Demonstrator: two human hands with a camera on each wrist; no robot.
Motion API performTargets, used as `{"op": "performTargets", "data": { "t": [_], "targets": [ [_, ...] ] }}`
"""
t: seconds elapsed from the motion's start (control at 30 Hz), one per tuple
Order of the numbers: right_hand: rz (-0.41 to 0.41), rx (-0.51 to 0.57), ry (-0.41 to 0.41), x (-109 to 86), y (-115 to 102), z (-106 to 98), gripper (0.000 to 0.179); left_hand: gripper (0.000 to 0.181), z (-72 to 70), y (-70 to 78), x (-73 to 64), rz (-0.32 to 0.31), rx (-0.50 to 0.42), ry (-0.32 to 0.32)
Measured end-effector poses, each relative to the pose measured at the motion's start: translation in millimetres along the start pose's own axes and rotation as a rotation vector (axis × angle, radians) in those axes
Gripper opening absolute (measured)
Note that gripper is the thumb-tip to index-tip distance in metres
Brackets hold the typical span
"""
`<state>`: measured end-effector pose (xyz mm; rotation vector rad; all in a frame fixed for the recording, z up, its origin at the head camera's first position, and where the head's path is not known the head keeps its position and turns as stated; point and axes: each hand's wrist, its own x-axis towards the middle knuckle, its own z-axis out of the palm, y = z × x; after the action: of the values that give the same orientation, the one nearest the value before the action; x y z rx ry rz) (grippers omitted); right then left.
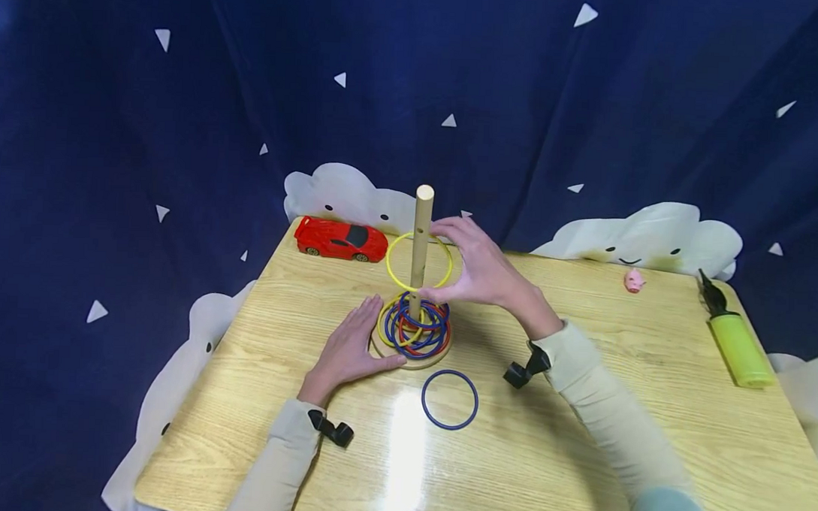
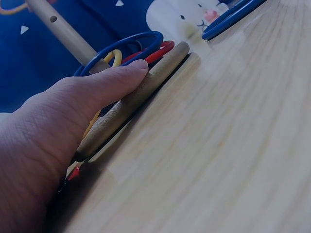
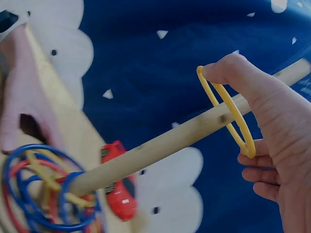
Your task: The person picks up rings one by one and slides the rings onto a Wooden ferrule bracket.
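A wooden peg (image 1: 420, 248) stands upright on a round wooden base (image 1: 415, 365). My right hand (image 1: 479, 269) holds a yellow ring (image 3: 238, 119) between thumb and fingers; the ring encircles the upper part of the peg, above the pile. Blue, red and yellow rings (image 1: 436, 349) lie heaped around the foot of the peg. My left hand (image 1: 351, 349) rests against the left side of the base, its fingers fairly straight and the thumb (image 2: 116, 85) over the rim. In front of the base, a single blue ring (image 1: 423, 397) lies on the table.
A red toy car (image 1: 342, 240) sits at the back left of the table (image 1: 551, 456). Toward the back right are a small pink pig figure (image 1: 633, 281) and a yellow-green pump (image 1: 740, 350). Behind the table hangs a dark blue curtain (image 1: 510, 78).
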<state>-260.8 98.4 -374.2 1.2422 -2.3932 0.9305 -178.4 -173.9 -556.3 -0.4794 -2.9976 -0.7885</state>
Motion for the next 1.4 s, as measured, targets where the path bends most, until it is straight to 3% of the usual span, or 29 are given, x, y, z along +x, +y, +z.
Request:
{"op": "performTargets", "data": {
  "t": [0.27,0.4,0.7,1.07,1.4],
  "targets": [
    [0.112,-0.029,-0.110,-27.1,19.7,47.8,0.097,0.130,1.8,-1.6,1.3,0.000,-0.005,-0.001],
    [0.129,-0.055,-0.144,-40.1,29.2,69.3,0.097,0.130,2.7,-2.4,1.4,0.007,-0.003,0.007],
    [0.163,-0.073,-0.176,-61.2,40.7,97.3,0.093,0.129,3.1,-1.4,2.0,0.002,0.008,-0.008],
    [0.186,-0.053,-0.165,-76.3,42.7,104.5,0.101,0.130,2.0,-2.8,1.6,-0.009,0.009,-0.016],
    [0.195,-0.005,-0.022,-105.0,35.4,90.1,0.101,0.130,2.3,-2.1,1.6,-0.001,-0.011,-0.001]
  ]
}}
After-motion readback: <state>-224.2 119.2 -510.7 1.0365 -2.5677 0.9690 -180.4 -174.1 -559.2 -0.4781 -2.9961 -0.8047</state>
